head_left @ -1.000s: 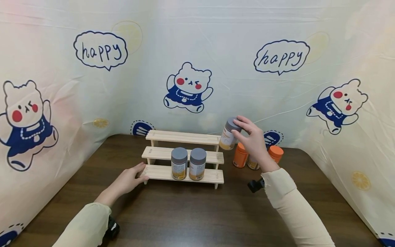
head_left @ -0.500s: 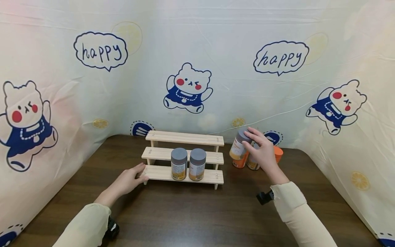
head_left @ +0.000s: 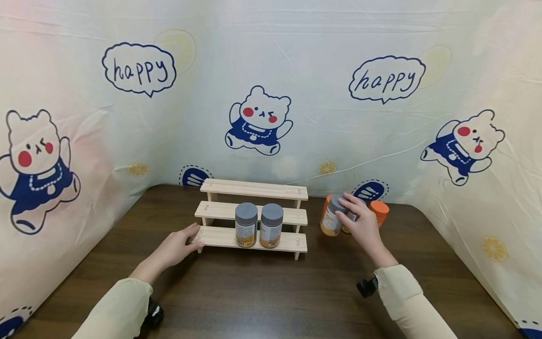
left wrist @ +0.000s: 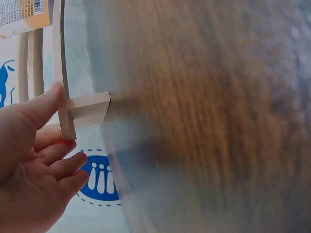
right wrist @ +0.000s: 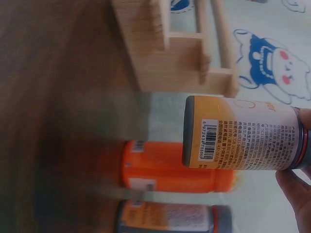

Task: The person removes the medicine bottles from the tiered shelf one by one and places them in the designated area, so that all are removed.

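Observation:
A three-tier wooden display rack (head_left: 254,189) stands on the table. My left hand (head_left: 172,250) pinches the left end of its lowest tier, thumb on one face of the board and fingers at the other in the left wrist view. Two grey-capped supplement bottles, a left one (head_left: 246,226) and a right one (head_left: 271,227), stand upright on that tier. Right of the rack, my right hand (head_left: 362,225) grips another grey-capped bottle (head_left: 330,221) by its cap, slightly tilted. The right wrist view shows its barcode label (right wrist: 243,133) and its base off the table.
Behind the held bottle stands an orange bottle (right wrist: 170,167), with a grey-capped one (right wrist: 170,217) beside it. Another orange-capped bottle (head_left: 379,210) is partly hidden by my right hand. A printed cloth (head_left: 322,117) hangs behind the brown table (head_left: 254,296).
My right hand has carried its bottle from beside the top tier's right end rightward, then down in front of the orange bottle. The left hand and rack have stayed put.

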Motion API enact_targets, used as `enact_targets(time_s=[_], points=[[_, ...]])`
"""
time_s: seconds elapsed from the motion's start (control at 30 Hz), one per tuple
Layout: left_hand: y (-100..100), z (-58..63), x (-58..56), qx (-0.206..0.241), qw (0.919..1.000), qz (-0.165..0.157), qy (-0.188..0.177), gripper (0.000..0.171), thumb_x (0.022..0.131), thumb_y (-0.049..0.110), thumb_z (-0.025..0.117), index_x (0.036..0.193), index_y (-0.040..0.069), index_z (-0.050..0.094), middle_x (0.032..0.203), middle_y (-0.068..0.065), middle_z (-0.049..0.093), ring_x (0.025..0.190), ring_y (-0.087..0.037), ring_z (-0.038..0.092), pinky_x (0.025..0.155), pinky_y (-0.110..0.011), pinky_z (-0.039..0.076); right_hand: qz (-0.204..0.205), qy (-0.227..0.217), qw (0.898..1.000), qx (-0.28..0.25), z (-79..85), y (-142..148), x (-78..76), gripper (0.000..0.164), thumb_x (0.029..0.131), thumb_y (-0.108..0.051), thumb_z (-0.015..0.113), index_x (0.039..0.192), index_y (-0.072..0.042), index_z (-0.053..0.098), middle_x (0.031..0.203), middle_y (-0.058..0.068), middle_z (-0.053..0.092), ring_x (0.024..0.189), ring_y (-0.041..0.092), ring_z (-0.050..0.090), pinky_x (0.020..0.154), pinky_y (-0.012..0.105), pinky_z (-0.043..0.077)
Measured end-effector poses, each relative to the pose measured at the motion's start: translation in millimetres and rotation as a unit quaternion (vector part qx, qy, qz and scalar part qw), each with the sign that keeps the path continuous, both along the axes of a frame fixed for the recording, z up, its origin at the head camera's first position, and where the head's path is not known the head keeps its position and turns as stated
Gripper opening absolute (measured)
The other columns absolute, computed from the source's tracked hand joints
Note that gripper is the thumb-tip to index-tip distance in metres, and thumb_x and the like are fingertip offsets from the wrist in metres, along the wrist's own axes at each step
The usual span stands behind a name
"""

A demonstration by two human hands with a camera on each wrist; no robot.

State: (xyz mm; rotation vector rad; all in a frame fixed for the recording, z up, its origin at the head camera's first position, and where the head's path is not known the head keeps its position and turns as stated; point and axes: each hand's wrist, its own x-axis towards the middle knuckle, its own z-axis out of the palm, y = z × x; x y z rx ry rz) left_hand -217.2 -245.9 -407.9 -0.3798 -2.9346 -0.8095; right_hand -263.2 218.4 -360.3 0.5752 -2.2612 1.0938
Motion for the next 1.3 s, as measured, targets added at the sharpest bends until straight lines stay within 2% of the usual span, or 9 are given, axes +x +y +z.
enact_targets(time_s=[0.37,0.57,0.93,1.3], points=[[0.7,1.3,0.3,-0.001,1.0000,0.002,-0.007,0.060,0.090,0.025,0.061,0.133,-0.011,0.040,0.137,-0.029,0.035,0.121,-0.045,0.037,0.096,-0.055,0.032,-0.011,-0.012,1.000,0.016,-29.3,11.1,-3.5,0.034,0.079,-0.004,0.072,0.112,0.002,0.066,0.127,0.017,0.053,0.114,0.035,0.049,0.084,0.047,0.045],[0.7,1.9,0.1,-0.001,1.0000,0.001,-0.004,0.059,0.089,0.023,0.062,0.132,-0.012,0.041,0.136,-0.030,0.035,0.121,-0.045,0.037,0.096,-0.055,0.032,-0.005,-0.006,1.000,0.021,-38.8,12.0,-6.9,0.034,0.077,-0.002,0.073,0.110,0.003,0.066,0.125,0.017,0.054,0.111,0.035,0.052,0.082,0.046,0.046],[1.0,3.2,0.7,0.000,1.0000,-0.001,0.000,0.059,0.089,0.022,0.062,0.132,-0.012,0.041,0.136,-0.030,0.035,0.120,-0.045,0.038,0.095,-0.055,0.033,-0.005,0.000,1.000,0.022,-47.2,13.5,-10.1,0.034,0.076,-0.001,0.074,0.109,0.003,0.066,0.124,0.018,0.055,0.110,0.036,0.052,0.081,0.048,0.047],[1.0,2.9,0.4,-0.002,1.0000,-0.001,-0.002,0.059,0.089,0.022,0.062,0.132,-0.012,0.041,0.136,-0.030,0.035,0.120,-0.045,0.038,0.095,-0.055,0.033,0.002,0.003,1.000,0.020,-47.6,11.3,-9.5,0.033,0.076,0.000,0.074,0.108,0.003,0.067,0.123,0.018,0.055,0.109,0.034,0.053,0.081,0.046,0.046]])
